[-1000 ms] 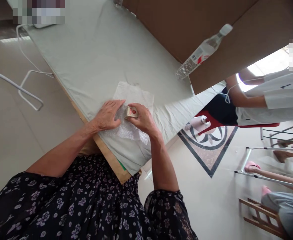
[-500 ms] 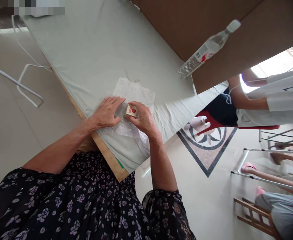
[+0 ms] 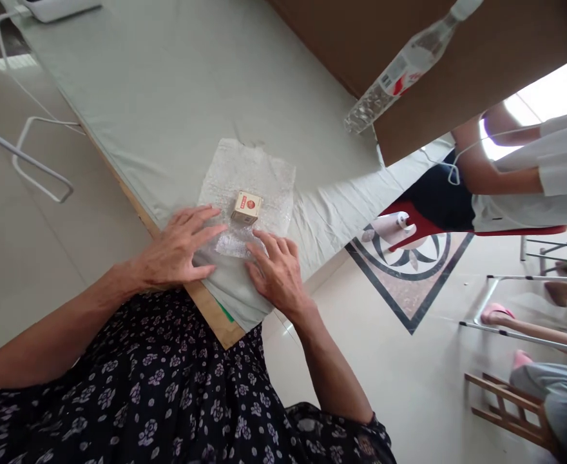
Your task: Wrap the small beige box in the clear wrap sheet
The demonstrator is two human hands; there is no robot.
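A small tan box with a red mark lies on a sheet of bubble wrap spread over the pale green cloth on the table. My left hand lies flat on the near left part of the wrap, fingers stretched out toward the box. My right hand rests flat on the wrap's near edge, fingers spread, just short of the box. Neither hand holds anything.
A clear plastic water bottle lies against a large brown cardboard sheet at the far right. A white device with a cable sits at the table's far left corner. Other people sit at the right, near a red stool and wooden chair.
My right hand has let go of the small box, which now lies alone on the wrap. Both hands have drawn back toward me and lie flat on the wrap's near edge.
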